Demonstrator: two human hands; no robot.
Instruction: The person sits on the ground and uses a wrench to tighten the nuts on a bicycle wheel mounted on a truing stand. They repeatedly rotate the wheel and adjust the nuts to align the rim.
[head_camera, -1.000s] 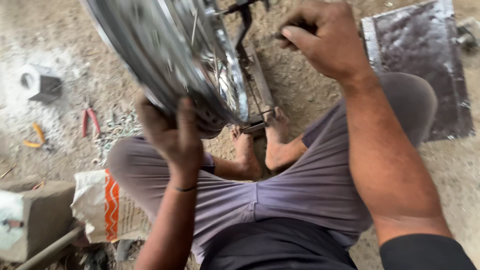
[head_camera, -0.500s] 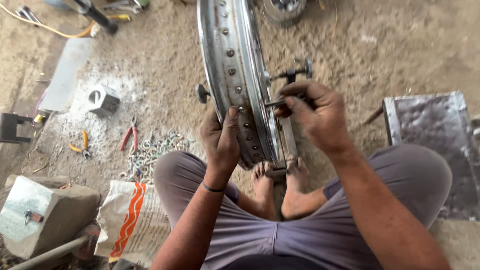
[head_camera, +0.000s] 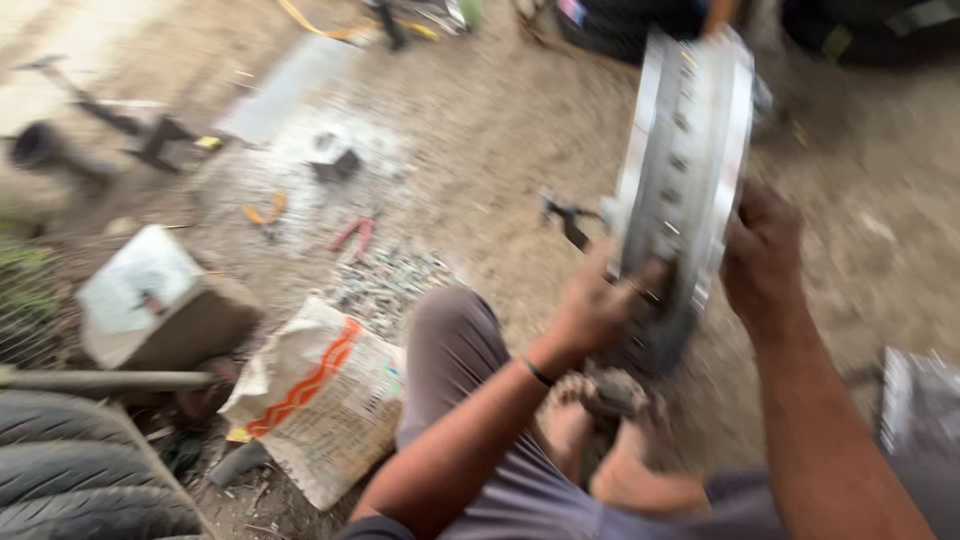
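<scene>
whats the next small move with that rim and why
Probably steady the metal wheel rim upright before anything else: the left hand grips its lower edge, the right hand holds the other side, and it stands on edge above the bare feet on the dirt.

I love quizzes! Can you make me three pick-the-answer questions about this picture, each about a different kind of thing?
1. Where do the red-handled pliers lie?
A. on the dirt ground
B. on the person's lap
C. on the tyres

2. What colour stripe runs across the white woven sack?
A. blue
B. orange
C. green

3. How does the shiny round metal wheel rim stand?
A. flat on the ground
B. upright on edge
C. hung from a hook

Answers: 1 A, they rest on bare dirt beside scattered small metal bits. 2 B, an orange band crosses it. 3 B, left hand and right hand grip its sides.
</scene>
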